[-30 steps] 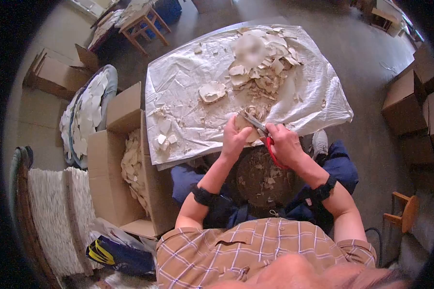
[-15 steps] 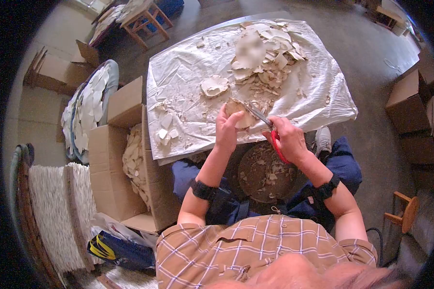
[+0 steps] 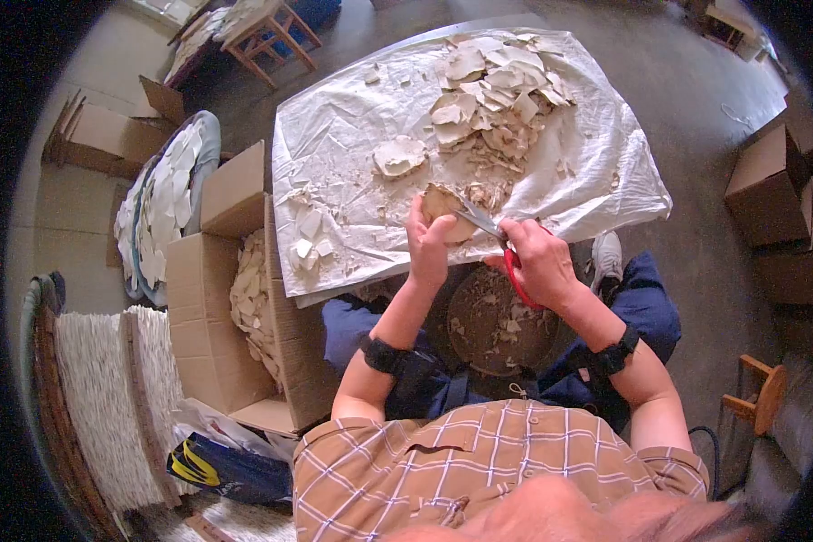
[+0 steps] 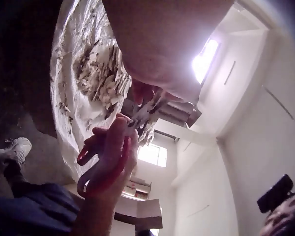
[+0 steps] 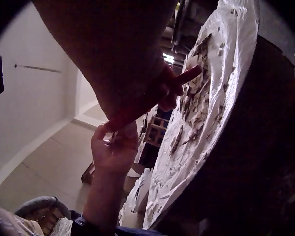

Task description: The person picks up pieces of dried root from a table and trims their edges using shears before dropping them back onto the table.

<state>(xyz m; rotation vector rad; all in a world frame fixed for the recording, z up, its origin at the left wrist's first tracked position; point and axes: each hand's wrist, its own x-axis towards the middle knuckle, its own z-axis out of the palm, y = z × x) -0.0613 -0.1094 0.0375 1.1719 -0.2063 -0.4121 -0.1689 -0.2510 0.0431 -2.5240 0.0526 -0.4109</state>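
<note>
In the head view, my left hand (image 3: 429,246) pinches a thin, pale flat piece (image 3: 440,204) with a rough brownish edge, thumb on top and fingers behind it. My right hand (image 3: 542,264) grips red-handled scissors (image 3: 484,219), whose blades lie over the right side of that piece. The left wrist view shows the red handle loops (image 4: 86,182) around the right hand's fingers. In the right wrist view, the left hand (image 5: 113,153) appears below the dark right hand. Beyond both hands, a heap of similar pale pieces (image 3: 497,113) lies on a white sheet (image 3: 334,135).
One larger piece (image 3: 399,156) and small scraps (image 3: 309,246) lie left of the heap. A round, scrap-strewn container (image 3: 488,330) sits between the knees. On the left stand an open cardboard box (image 3: 203,298) holding pieces and a loaded round tray (image 3: 210,149). More boxes (image 3: 763,185) stand right.
The left hand has lifted the piece and moved slightly left, showing more of its face. The scissors have shifted with it, and their blades look more spread than half a second ago.
</note>
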